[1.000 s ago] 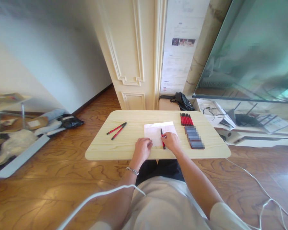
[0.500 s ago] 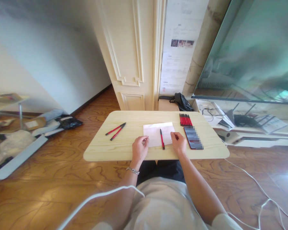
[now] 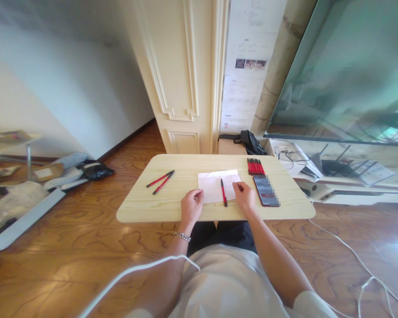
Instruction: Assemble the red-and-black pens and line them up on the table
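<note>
A sheet of white paper [image 3: 214, 187] lies on the light wooden table in front of me, with a red and black pen [image 3: 223, 193] resting lengthwise across its right half. My left hand [image 3: 191, 206] is at the paper's lower left edge, thumb and fingers closed on it. At the right edge my right hand [image 3: 246, 197] has its fingers curled together and pinched at the paper. The fingertips partly hide both edges. Just right of that hand is a dark phone [image 3: 264, 191]. Two more red and black pens [image 3: 161, 180] lie at the left, touching near their tips.
Several red and black pens [image 3: 255, 166] lie side by side at the table's [image 3: 142, 207] back right. A white cable [image 3: 135, 268] crosses in front of my left forearm. Behind the table are a black bag [image 3: 250, 142] and a low cabinet [image 3: 351, 194].
My left hand has shifted slightly left and down. My right hand has edged left, further over the paper. The paper and pens look unmoved.
</note>
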Demonstrator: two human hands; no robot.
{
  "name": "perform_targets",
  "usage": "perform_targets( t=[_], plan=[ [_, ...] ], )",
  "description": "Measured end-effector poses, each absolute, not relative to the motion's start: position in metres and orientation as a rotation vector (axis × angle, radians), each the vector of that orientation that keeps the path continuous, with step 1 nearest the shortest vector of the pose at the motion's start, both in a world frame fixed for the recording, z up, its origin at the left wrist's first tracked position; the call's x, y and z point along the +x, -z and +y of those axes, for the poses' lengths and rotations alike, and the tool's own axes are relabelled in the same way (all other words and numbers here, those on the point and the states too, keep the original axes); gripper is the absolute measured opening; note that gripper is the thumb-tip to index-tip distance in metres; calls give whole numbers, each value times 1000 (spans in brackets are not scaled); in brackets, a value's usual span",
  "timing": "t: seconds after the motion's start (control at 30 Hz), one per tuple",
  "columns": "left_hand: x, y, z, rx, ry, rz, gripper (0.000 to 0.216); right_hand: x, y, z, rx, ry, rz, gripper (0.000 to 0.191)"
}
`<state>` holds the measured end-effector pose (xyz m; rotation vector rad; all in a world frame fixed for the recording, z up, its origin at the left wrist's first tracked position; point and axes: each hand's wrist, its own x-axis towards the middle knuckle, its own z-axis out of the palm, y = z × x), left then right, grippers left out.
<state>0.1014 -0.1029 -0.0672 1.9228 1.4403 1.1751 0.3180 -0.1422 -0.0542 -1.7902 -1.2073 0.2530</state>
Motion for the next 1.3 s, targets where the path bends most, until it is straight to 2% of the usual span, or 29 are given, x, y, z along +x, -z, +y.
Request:
perform_targets(
  t=[0.17,0.4,0.53,0.67,0.83,1.03,1.3],
  plan=[
    [101,71,-101,1938,-1199,1435,22,312,42,-107,-1950,-317,-1557,31],
    [101,71,-101,1933,-1220,1435,21,303,47,-69,-2292,-310,-1725,46],
    [103,69,-101,1891,-1247,1444,21,304,51,-65,-2298,-318,-1722,42],
    [102,68,-102,1859,-1289,1450,23,311,49,-67,-2198,-366,-1701,29],
    [102,63,-108,1799,-1335,1428,26,321,42,-76,-1887,-651,-1529,35],
    [120,50,-119,1733,-1281,1259,28,315,37,-102,-1367,-1031,-1208,29],
    [146,43,-130,1592,-1131,979,32,293,37,-124,-1188,-1181,-1054,31]
  ],
)
